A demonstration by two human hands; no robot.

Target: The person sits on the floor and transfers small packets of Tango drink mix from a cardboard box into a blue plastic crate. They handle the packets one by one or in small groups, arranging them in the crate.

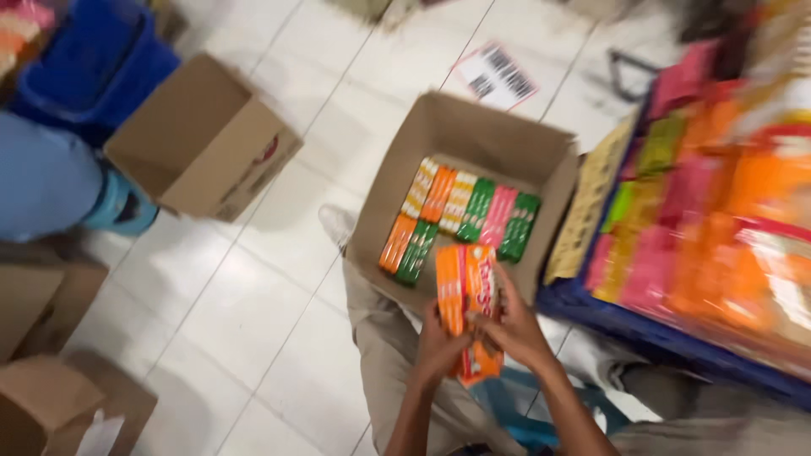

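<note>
Item in hand: a stack of orange packets (470, 304), long and flat, held upright over the lap and just in front of the near edge of an open cardboard box (473, 139). The stack is gripped from both sides: the left hand (438, 346) is closed around its lower left edge, and the right hand (511, 325) is wrapped over its right edge, fingers curled across the front. Contents of the box: two rows of like packets (460, 215) in orange, green, pink and yellow-white, laid side by side on the box floor, the part nearest the left wall being bare. To the right, just beside the box: a blue crate (667, 342) filled with orange, pink and green packages, much blurred. On the white tiled floor (245, 312): a second cardboard box (203, 139) tipped on its side at upper left, a label sheet (497, 74) beyond the open box, further cartons (51, 371) at lower left. A blue bin (93, 63) is seen at upper left, with another person's blue-clad leg (42, 177) below it.
</note>
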